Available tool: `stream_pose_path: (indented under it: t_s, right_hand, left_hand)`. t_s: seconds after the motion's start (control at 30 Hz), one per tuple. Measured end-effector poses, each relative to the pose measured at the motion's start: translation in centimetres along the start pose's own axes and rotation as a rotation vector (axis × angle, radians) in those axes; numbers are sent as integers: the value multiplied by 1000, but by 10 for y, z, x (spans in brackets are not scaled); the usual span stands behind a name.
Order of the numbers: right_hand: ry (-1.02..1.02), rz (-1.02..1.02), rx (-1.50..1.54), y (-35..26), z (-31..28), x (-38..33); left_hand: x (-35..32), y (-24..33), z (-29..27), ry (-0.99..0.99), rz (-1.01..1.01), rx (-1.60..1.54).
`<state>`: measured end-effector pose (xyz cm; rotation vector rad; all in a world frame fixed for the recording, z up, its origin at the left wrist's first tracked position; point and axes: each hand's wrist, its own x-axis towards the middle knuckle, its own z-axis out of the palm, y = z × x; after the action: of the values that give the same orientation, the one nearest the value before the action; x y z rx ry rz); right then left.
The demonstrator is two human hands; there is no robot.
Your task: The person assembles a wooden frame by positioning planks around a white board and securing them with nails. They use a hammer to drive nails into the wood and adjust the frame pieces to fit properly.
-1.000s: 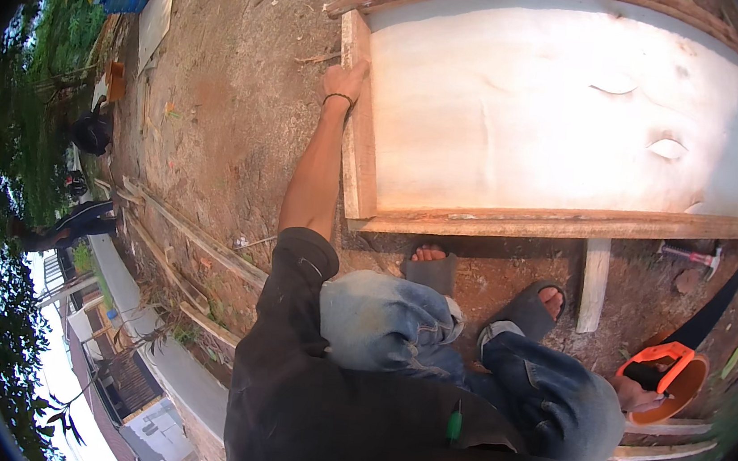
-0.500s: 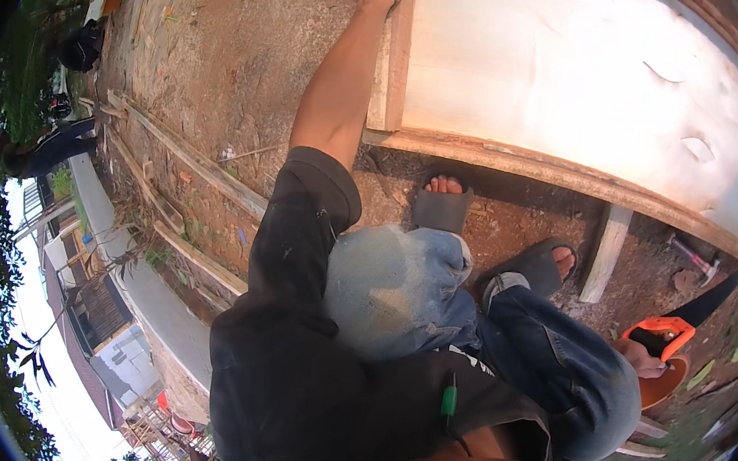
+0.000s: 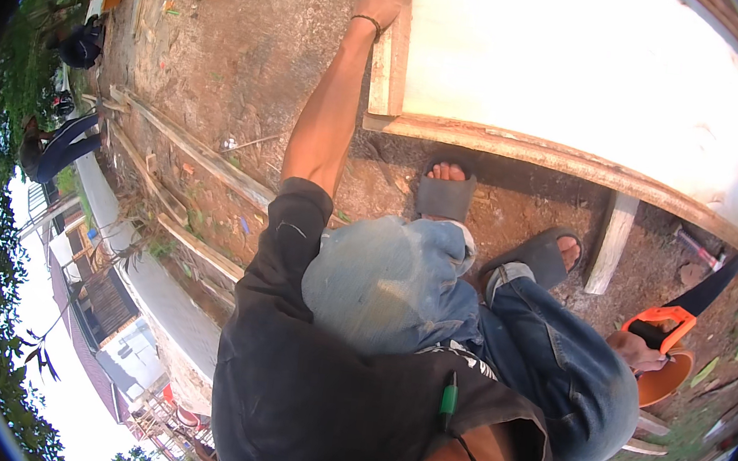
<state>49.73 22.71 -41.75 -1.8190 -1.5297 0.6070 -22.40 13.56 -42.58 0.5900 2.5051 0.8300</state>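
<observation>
My left hand [image 3: 382, 2], with a dark cord around its wrist, reaches far forward. Its fingers are closed over a wooden strip [image 3: 389, 71] along the left edge of a large pale panel [image 3: 566, 71]. Part of its grip is hidden. On the right, my right hand [image 3: 637, 350] is wrapped around the orange and black handle of a handsaw [image 3: 694, 301]. The saw's dark blade points forward and right, with its tip close to the panel's near wooden edge [image 3: 565, 165]. An orange bowl-shaped container [image 3: 668, 379] is beside that hand.
A hammer [image 3: 698, 249] lies on the dirt past a wooden leg [image 3: 612, 243] at the panel's near edge. My sandalled feet [image 3: 447, 192] are close to the panel. Long timbers [image 3: 197, 154] lie at left. Another person [image 3: 68, 145] is at the far left.
My left hand has come nearer along the wooden strip and now shows more fully. My right hand still holds the handsaw in nearly the same place. The person at far left has shifted slightly.
</observation>
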Motion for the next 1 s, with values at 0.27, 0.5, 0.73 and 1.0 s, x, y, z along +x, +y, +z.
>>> stream_pose_path:
  t_s: [0.27, 0.5, 0.73, 1.0]
  right_hand:
    - [-21, -15, -20, 6, 9, -2]
    - [-20, -42, 1, 10, 30, -3]
    - [25, -43, 11, 18, 37, -8]
    - [42, -54, 16, 23, 52, -10]
  left_hand:
    - [1, -9, 3, 58, 19, 37]
    - [-13, 12, -6, 74, -86, 88]
    - [-21, 19, 0, 53, -78, -65]
    - [-16, 17, 2, 73, -87, -34]
